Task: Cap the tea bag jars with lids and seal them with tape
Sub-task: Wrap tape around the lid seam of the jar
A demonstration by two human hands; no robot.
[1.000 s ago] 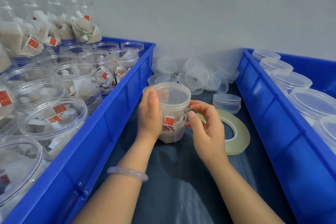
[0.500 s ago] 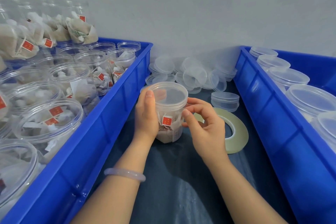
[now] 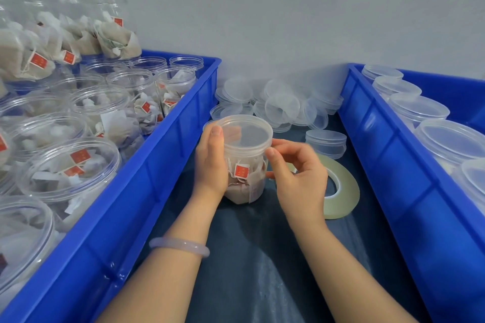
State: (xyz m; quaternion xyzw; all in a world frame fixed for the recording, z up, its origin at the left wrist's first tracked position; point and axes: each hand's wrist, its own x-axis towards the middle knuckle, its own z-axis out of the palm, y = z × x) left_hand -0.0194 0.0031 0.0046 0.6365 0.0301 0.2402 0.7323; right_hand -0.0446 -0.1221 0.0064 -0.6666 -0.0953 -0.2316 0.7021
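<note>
Jar [image 3: 246, 178] of tea bags stands upright on dark cloth [image 3: 249, 257], between the two blue bins. Lid [image 3: 246, 133] sits on top. Left hand [image 3: 211, 162] wraps around the jar's left side, thumb up against the lid's edge. Right hand [image 3: 296, 175] has its fingers curled, thumb and forefinger pinching at the lid's right rim. Tape roll [image 3: 343, 191] lies flat just behind the right hand. Loose lids [image 3: 282, 108] are heaped near the wall.
</note>
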